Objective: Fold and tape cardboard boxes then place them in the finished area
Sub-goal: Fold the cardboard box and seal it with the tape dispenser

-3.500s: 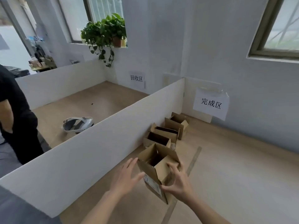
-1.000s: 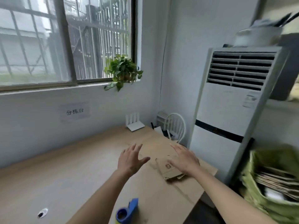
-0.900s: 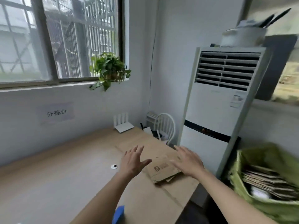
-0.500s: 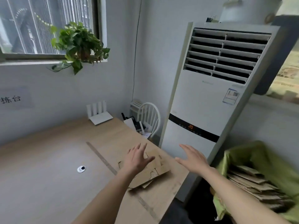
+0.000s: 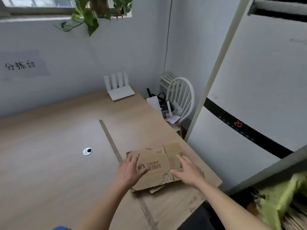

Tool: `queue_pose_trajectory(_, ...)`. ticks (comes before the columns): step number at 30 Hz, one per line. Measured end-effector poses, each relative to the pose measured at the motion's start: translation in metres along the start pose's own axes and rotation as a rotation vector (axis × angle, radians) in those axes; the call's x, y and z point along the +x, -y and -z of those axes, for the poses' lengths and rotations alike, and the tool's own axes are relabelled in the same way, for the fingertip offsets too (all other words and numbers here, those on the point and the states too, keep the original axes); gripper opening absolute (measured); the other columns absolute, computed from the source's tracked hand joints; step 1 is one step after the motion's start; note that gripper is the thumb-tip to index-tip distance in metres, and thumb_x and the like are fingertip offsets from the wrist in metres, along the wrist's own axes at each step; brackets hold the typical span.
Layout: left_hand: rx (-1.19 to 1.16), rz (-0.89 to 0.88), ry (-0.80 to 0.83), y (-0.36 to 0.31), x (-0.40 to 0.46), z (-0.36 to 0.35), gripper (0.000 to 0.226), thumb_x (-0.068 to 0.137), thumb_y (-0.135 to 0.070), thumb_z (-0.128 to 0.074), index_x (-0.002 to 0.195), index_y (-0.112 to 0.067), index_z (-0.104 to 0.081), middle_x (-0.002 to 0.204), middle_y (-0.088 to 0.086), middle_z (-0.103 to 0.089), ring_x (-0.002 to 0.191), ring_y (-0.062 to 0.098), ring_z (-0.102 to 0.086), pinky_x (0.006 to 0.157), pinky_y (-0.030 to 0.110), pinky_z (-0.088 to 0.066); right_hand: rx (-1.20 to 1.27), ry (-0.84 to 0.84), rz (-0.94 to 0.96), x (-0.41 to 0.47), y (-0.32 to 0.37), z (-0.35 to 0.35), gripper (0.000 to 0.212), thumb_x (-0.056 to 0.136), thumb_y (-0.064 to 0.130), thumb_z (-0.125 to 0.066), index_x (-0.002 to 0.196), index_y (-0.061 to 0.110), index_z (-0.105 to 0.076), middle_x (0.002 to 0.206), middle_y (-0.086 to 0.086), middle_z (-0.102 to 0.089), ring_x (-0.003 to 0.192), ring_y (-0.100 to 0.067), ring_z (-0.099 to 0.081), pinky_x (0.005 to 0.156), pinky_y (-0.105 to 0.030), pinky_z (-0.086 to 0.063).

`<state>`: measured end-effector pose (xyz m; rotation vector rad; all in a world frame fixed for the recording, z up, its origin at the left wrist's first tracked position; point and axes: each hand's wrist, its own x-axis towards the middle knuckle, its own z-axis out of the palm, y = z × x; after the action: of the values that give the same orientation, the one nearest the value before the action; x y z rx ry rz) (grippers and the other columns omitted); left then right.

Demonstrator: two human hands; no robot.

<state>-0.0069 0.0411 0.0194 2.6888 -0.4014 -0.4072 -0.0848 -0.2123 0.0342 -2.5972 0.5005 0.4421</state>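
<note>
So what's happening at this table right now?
A person is reaching with both bare hands for a flattened cardboard box lying near the right edge of a wooden table. The left hand is over its left end and the right hand at its right end, fingers spread, not yet gripping. The box is unfolded and shows no fresh tape. A white router stands by the wall, and a tall air conditioner is on the right.

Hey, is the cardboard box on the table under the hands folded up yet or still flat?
Still flat: the cardboard box lies collapsed on the table, printed face up.
</note>
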Motion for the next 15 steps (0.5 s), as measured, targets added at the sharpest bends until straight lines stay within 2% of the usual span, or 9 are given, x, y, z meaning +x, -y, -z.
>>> queue_pose_trajectory(5,-0.077,0.195,0.068,0.016,0.034,-0.051,0.097,0.082,-0.080,-0.052,0.159,-0.029,-0.022,0.165,0.003,-0.024,0.149,0.023,-0.029,0.118,0.040,-0.032,-0.001,0.135,0.004,0.073,-0.029,-0.026,0.096,0.081,0.075,-0.060,0.158,0.045,-0.012,0.170,0.003,-0.007,0.152,-0.025,-0.025,0.117,-0.046,-0.031)
queue_pose_trajectory(10,-0.138,0.334,0.084,0.030,0.061,-0.087,0.097,0.081,-0.075,-0.059,0.159,-0.029,-0.024,0.166,0.006,-0.021,0.148,0.027,-0.030,0.117,0.041,-0.033,-0.009,0.164,-0.018,0.127,-0.050,-0.047,0.107,0.076,0.077,-0.065,0.158,0.047,-0.004,0.170,0.000,0.007,0.152,-0.031,-0.024,0.117,-0.048,-0.032)
queue_pose_trajectory(15,-0.182,0.451,0.095,0.039,0.084,-0.111,0.105,0.077,-0.078,-0.062,0.160,-0.033,-0.015,0.166,0.014,-0.014,0.150,0.031,-0.026,0.118,0.042,-0.032,0.045,0.168,-0.082,0.158,-0.070,-0.064,0.120,0.070,0.076,-0.072,0.155,0.051,0.010,0.169,-0.007,0.014,0.154,-0.034,-0.014,0.119,-0.052,-0.028)
